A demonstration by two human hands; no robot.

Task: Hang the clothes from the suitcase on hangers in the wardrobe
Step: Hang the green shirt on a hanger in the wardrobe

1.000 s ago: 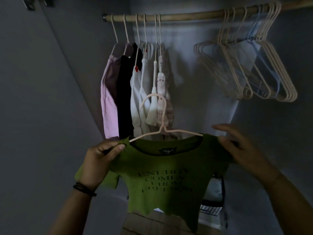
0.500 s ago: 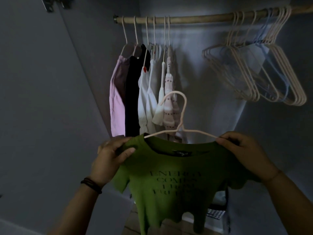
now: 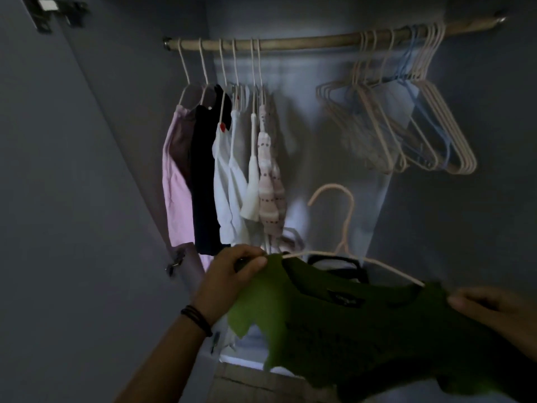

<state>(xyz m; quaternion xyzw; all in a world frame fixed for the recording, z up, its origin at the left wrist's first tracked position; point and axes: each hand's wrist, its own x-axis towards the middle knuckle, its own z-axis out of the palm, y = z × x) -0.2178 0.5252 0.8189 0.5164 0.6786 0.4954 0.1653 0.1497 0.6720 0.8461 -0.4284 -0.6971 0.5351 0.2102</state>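
Observation:
A green T-shirt [image 3: 363, 324] with dark lettering sits on a pale pink hanger [image 3: 344, 216], whose hook rises free below the rail. My left hand [image 3: 232, 274] pinches the shirt's left shoulder, and my right hand [image 3: 494, 312] grips its right shoulder at the lower right. The shirt tilts down to the right. Above runs the wooden wardrobe rail [image 3: 305, 43]. Several hung garments [image 3: 220, 175], pink, black, white and patterned, crowd its left end.
A bunch of empty pink and blue hangers [image 3: 406, 132] hangs at the rail's right end, with a bare stretch of rail between them and the clothes. The grey wardrobe door [image 3: 58, 199] stands at the left. A dark-rimmed basket [image 3: 337, 261] sits low behind the shirt.
The shirt and both hands have shifted right and lower in view, and the shirt now tilts. The rail and hung clothes sit lower in the frame as the camera moved.

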